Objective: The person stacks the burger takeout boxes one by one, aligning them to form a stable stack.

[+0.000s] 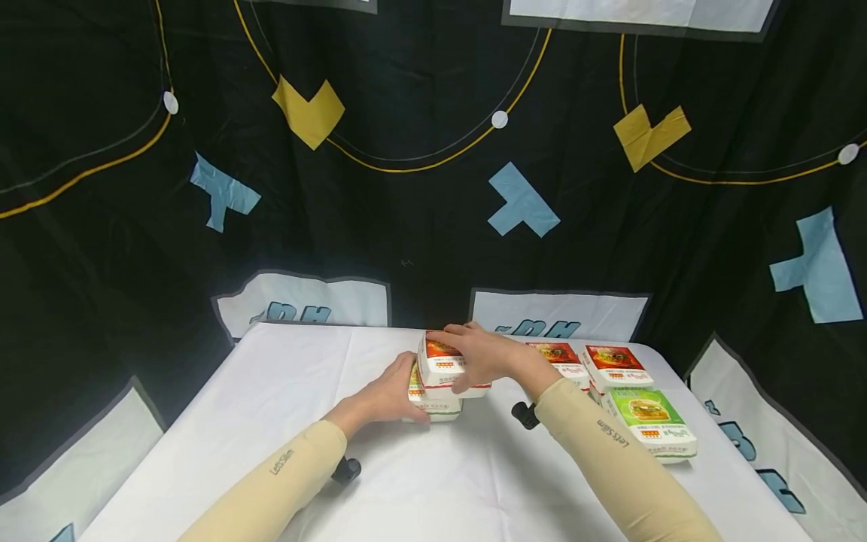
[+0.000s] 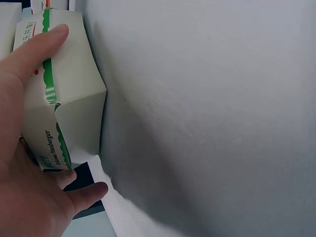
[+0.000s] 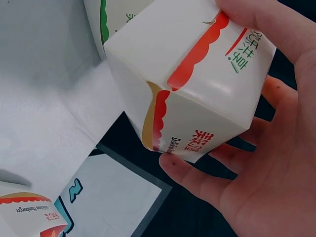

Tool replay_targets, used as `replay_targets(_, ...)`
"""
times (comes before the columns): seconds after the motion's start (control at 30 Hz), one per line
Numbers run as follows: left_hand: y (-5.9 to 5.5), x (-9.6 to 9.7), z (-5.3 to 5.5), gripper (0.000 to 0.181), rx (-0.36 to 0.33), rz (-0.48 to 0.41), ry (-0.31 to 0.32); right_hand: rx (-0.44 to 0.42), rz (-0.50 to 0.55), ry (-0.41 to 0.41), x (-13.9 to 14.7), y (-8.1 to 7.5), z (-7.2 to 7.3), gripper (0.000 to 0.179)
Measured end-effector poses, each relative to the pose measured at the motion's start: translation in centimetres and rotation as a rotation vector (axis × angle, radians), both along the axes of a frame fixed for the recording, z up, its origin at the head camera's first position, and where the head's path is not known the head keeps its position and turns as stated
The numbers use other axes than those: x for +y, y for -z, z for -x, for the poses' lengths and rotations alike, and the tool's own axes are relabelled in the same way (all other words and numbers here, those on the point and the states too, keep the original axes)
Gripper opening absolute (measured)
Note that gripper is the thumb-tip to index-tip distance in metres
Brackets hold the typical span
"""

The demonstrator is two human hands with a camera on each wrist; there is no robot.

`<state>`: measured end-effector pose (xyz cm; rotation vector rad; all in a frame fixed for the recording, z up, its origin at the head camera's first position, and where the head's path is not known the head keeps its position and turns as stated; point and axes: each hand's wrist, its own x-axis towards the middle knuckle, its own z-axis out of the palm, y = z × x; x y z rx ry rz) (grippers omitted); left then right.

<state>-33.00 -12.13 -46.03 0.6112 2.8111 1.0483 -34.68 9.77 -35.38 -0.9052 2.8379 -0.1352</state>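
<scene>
Right sleeve sits closest to my head cam, left sleeve across from it, both over the white table. Next out, on the right: loose green box, picture up, print facing the wearer, turned slightly.

Left hand is part-open to box width, thumb on the near face, fingers round the left side. It has hold of the bottom box, green trim, at table level.

Right hand is opened about as wide, thumb at the front, fingers round the far side, gripping the red box. That one is above the bottom box, overhanging to the right. Can't tell if its full weight is down.

To do this well, I'd brace the bottom box, ease the red one left until edges match, hold it level, squeeze lightly: thin card likely dents.

Red box: picture up, printed front toward the wearer. Near cubic; I can't call a long axis.

Farther back: two more red boxes, picture up, then the black backdrop.
</scene>
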Motion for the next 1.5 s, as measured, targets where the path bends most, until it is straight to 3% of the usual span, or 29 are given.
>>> replay_targets(0.5, -0.4, -0.1, -0.1, 0.109, -0.032, 0.027, -0.002, 0.015, -0.011, -0.007, -0.1, 0.0, -0.1, 0.099)
replay_targets(0.73, -0.7, -0.5, 0.0, 0.106, -0.065, -0.013, -0.010, 0.036, -0.014, -0.032, -0.3, -0.3, -0.2, 0.098)
replay_targets(0.97, -0.3, -0.7, 0.1, 0.115, -0.067, -0.023, -0.032, 0.023, -0.007, -0.036, -0.5, -0.2, -0.2, 0.097)
replay_targets(1.5, -0.2, -1.0, 0.2, 0.114, -0.038, -0.108, 0.028, 0.034, -0.007, -0.066, -1.5, -0.3, 0.0, 0.095)
